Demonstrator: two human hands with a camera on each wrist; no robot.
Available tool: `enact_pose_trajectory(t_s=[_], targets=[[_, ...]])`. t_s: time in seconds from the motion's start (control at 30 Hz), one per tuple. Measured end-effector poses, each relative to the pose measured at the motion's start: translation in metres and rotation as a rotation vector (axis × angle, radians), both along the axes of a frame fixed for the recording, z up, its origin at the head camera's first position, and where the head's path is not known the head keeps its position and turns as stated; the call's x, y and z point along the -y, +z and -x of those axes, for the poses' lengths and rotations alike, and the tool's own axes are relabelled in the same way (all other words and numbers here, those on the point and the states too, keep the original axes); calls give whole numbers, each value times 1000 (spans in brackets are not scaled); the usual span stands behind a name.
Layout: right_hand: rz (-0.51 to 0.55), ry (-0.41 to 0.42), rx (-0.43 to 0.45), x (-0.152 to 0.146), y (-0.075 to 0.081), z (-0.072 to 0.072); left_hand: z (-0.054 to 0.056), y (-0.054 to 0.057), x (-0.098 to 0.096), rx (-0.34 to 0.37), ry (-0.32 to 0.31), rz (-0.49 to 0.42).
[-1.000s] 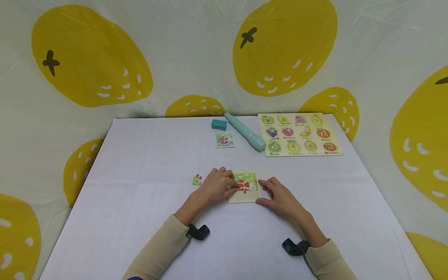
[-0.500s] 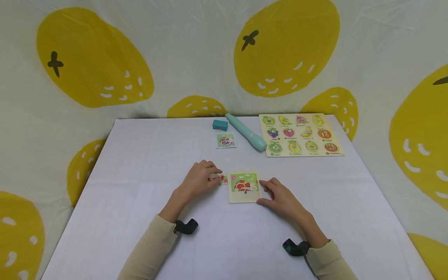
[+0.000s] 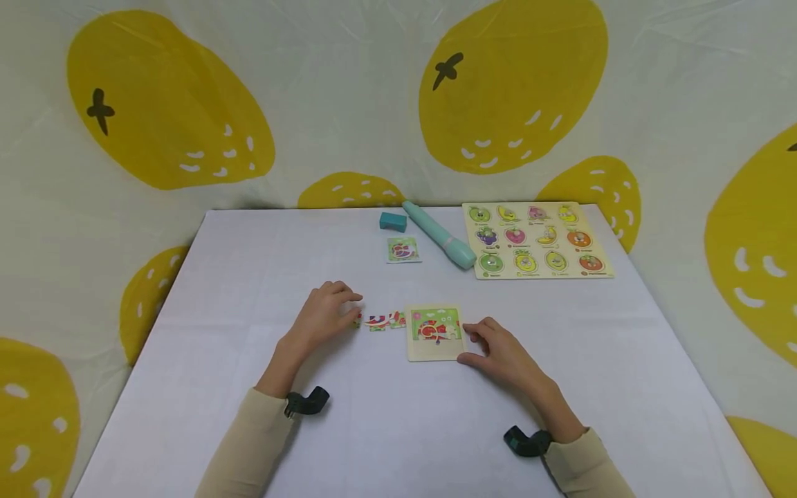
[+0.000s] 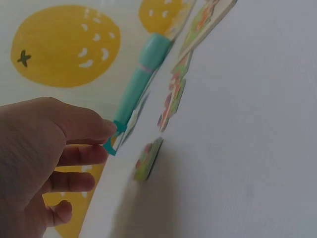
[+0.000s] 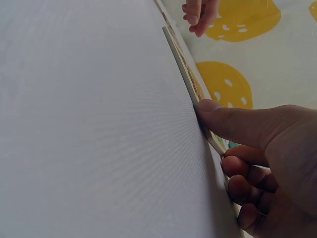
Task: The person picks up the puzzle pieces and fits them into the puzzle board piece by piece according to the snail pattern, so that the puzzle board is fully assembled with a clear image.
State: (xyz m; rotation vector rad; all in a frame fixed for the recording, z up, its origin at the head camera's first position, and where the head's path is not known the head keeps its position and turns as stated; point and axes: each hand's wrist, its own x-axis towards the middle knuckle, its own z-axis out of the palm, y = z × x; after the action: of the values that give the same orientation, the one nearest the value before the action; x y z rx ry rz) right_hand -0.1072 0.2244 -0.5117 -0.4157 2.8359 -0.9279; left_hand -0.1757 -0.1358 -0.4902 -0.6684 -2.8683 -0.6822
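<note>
Left of the wooden puzzle tray (image 3: pixel 423 352), on the white tabletop (image 3: pixel 249 263), loose jigsaw pieces now lie in view. Change over the last second: left hand (image 3: pixel 319 315) came off the tray's printed face, swung left past the row, now hangs at its far end. Thumb and forefinger apart, nothing between them that I can see.

Row, from the tray outward: inner piece (image 3: pixel 397 320) right by the tray's left edge (contact: can't tell), middle piece (image 3: pixel 376 323) beside it, outer piece (image 4: pixel 148 161) set off by a gap. Thumb partly hides that last one in the head view; left wrist view shows it flat on the cloth, clear of the fingers.

Right hand (image 3: pixel 500 346) hasn't shifted: thumb at the tray's near right corner, bent forefinger on the right edge, so it has the tray by that corner. Tray lies flat, square to the person.

With the left hand gone, the tray reads clearly: assembled picture (image 3: pixel 434 324) fills the upper part, ragged lower border, bare wood below. My read: partway done, tray steadied, pieces spread enough to sort. Nothing seated in the lower part yet. Prints on the loose pieces too small to match from here.
</note>
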Motion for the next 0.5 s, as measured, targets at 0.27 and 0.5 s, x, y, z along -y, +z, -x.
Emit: enact_pose_trajectory(t_s=[0.27, 0.5], targets=[[-1, -6, -5, -1, 0, -1, -2, -4, -2, 6, -18, -21], [10, -1, -4, 0, 0, -1, -3, -8, -23, 1, -59, 24]])
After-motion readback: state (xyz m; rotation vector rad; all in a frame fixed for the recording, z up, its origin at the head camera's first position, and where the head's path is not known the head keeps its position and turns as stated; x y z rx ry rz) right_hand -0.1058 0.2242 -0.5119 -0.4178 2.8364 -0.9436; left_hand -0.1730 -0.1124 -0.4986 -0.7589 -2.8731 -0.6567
